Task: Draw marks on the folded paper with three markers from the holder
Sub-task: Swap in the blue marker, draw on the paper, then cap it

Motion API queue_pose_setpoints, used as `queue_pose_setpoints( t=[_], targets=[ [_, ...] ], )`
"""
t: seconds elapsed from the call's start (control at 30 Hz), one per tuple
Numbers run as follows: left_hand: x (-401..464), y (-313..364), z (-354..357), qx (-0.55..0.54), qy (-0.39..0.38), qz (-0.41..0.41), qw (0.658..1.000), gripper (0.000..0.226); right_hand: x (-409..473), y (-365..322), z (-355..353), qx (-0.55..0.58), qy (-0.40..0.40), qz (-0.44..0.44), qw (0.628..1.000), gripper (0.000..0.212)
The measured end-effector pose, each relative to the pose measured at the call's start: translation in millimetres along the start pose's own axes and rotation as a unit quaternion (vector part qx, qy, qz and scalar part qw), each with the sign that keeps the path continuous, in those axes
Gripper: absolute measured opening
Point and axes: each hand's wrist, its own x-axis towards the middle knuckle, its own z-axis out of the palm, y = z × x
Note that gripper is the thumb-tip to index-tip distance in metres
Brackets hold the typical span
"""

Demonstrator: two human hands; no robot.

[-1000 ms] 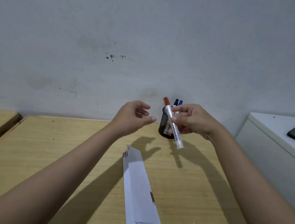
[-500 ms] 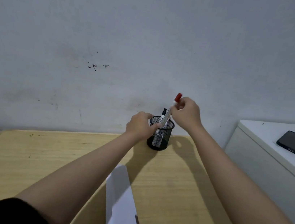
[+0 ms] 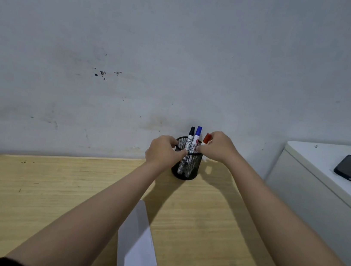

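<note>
Markers in the holder, both my hands on it.
My left hand [image 3: 163, 151] grips the mesh holder [image 3: 186, 163] at the tabletop's [image 3: 49, 187] far edge; my right hand [image 3: 217, 146] pinches the red marker [image 3: 206, 138] beside the black marker [image 3: 191, 135] and blue marker [image 3: 197, 136]; folded paper [image 3: 138, 247] lies near me.

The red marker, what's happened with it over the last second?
The right hand carried the red marker from above the table down into the mesh holder, still gripping it. The left hand took hold of the holder's rim. The folded paper stayed put.
</note>
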Motion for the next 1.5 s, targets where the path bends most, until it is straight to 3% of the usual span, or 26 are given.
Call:
queue_pose_setpoints(
  t=[0.03, 0.13, 0.23, 0.4, 0.53, 0.73, 0.93, 1.0, 1.1, 1.2, 1.33, 1.5],
  targets=[
    [1, 0, 0, -0.005, -0.001, -0.005, 1.000, 0.048, 4, -1, -1, 0.017, 0.014, -0.007, 1.000, 0.019],
    [4, -1, 0, -0.014, -0.003, -0.018, 1.000, 0.048, 17, -7, 0, 0.077, 0.070, 0.009, 0.995, 0.058],
    [5, -2, 0, -0.012, -0.003, -0.022, 1.000, 0.049, 28, -12, 4, 0.060, 0.075, 0.035, 0.995, 0.035],
    [4, -1, 0, -0.005, -0.002, -0.018, 1.000, 0.048, 35, -17, 14, 0.074, 0.071, 0.062, 0.993, 0.022],
    [2, 1, -1, 0.001, 0.000, -0.025, 1.000, 0.046, 32, -22, 15, 0.118, 0.113, 0.061, 0.985, 0.010],
    [-9, 9, -3, 0.034, 0.000, -0.035, 0.999, 0.043, 15, -30, -8, 0.192, 0.181, -0.064, 0.963, 0.006],
    [-26, 10, -11, 0.023, -0.051, -0.025, 0.998, 0.054, -60, -42, -23, 0.260, 0.309, -0.152, 0.902, 0.005],
    [-36, 15, -21, -0.074, -0.038, 0.000, 0.997, 0.044, -82, -38, -12, 0.306, 0.303, -0.141, 0.892, 0.012],
    [-59, 27, -39, -0.248, -0.053, -0.003, 0.967, 0.021, -107, -32, 13, 0.392, 0.242, -0.096, 0.882, 0.018],
    [-78, 28, -53, -0.324, -0.051, -0.020, 0.944, 0.023, -129, -31, 38, 0.437, 0.170, -0.081, 0.880, 0.019],
    [-93, 18, -68, -0.362, -0.012, -0.038, 0.931, 0.013, -146, -35, 56, 0.421, 0.115, -0.090, 0.895, 0.018],
    [-105, 3, -86, -0.309, -0.006, -0.018, 0.951, 0.019, -149, -51, 43, 0.406, 0.157, -0.120, 0.892, 0.013]
  ],
)
